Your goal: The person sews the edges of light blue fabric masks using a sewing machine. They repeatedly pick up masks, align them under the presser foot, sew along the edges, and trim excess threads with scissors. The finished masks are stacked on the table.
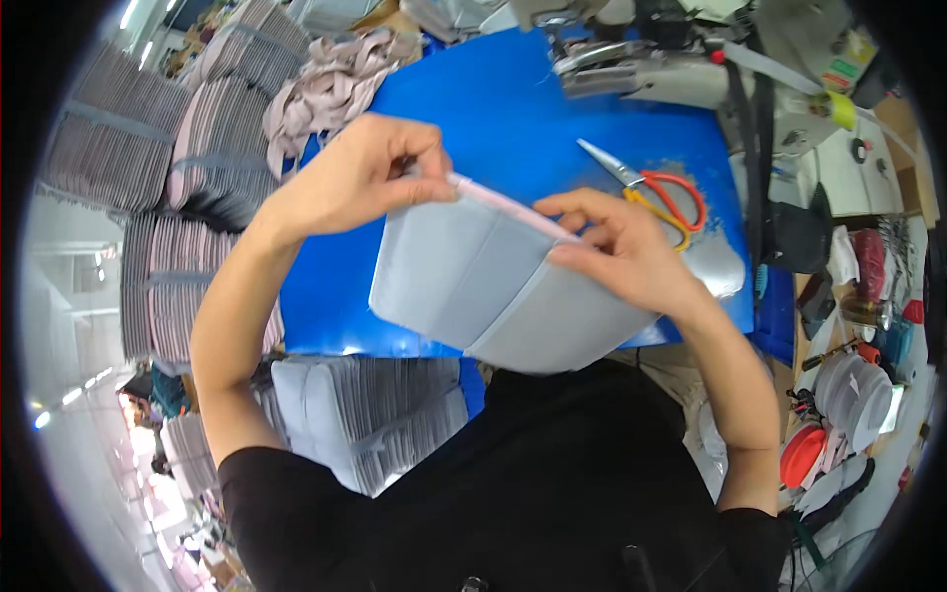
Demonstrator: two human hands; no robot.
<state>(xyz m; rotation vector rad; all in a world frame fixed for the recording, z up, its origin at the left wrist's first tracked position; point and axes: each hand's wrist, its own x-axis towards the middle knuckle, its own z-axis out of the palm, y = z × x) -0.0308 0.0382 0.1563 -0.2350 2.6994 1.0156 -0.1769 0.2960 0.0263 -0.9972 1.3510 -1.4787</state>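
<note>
A flat grey fabric panel (493, 266) with seams across it and a pink edge hangs tilted between my hands, over the near side of the blue table (464, 109). My left hand (395, 168) pinches its upper left corner between thumb and fingers. Along the same pink edge, farther right, my right hand (621, 242) grips it with the thumb on the near face and fingers behind. Just beyond my right hand lies a pair of scissors (656, 192) with red and orange handles, blades pointing to the far left.
A sewing machine (661, 79) stands at the far right of the table. Pale pink fabric strips (335, 89) are heaped at the far left. Tied stacks of panels (212, 138) rise on the left, with another stack (365, 414) below the table's near edge. Spools (853, 395) sit at right.
</note>
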